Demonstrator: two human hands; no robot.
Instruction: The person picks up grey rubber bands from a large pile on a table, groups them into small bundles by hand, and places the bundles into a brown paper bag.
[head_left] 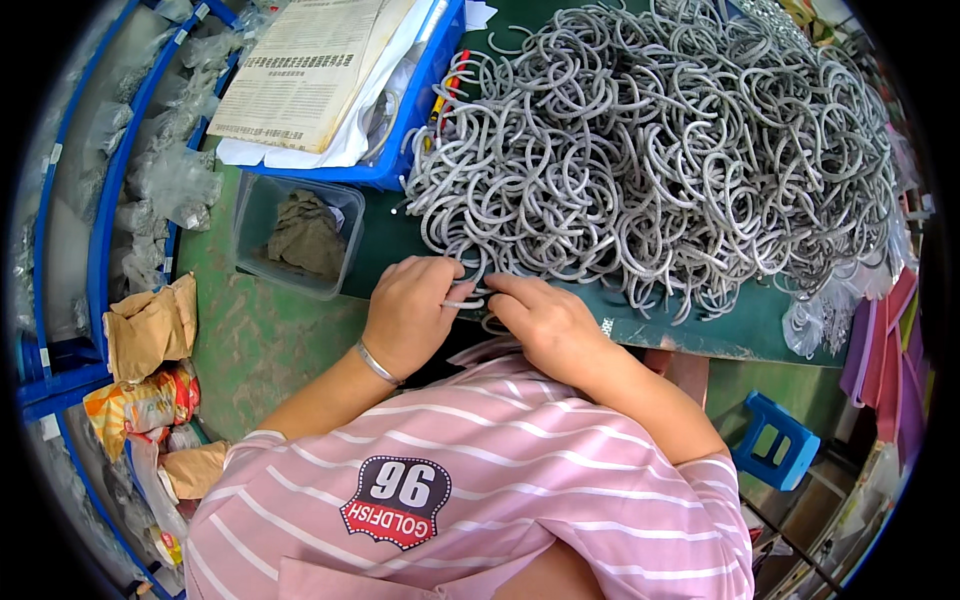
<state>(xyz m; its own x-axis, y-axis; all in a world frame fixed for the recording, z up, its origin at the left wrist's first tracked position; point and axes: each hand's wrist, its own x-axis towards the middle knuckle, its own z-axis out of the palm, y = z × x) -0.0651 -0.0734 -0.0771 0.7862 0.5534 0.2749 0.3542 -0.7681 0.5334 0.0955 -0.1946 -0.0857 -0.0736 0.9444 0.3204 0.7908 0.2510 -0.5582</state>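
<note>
Here in the head view, both hands meet low and close, right at the near edge of the green table [720,340]: the left hand [415,305] has its fingers drawn narrow on a curved grey piece [462,304], and the right hand [550,325] sits just beside it, fingertips bent inward, its grip too hidden to call. So the piece is in the small gap between the hands, close to the body, presumably so both sets of fingertips can work on it at once. Its visible stretch runs roughly crosswise, from the left fingers toward the right hand; it's an arc, so no straight long axis here, and the ends are covered, so which way it opens I can't tell. Just beyond the fingers, spreading away to the right, there's a big heap of similar grey arcs [640,160], pointing every which way, likely placed there for easy reach. Left of the left hand, a clear tub [300,286] holds a brownish cloth, and beyond it a blue bin [380,175] carries printed sheets [300,70], probably parked aside to leave the fingers room.
</note>
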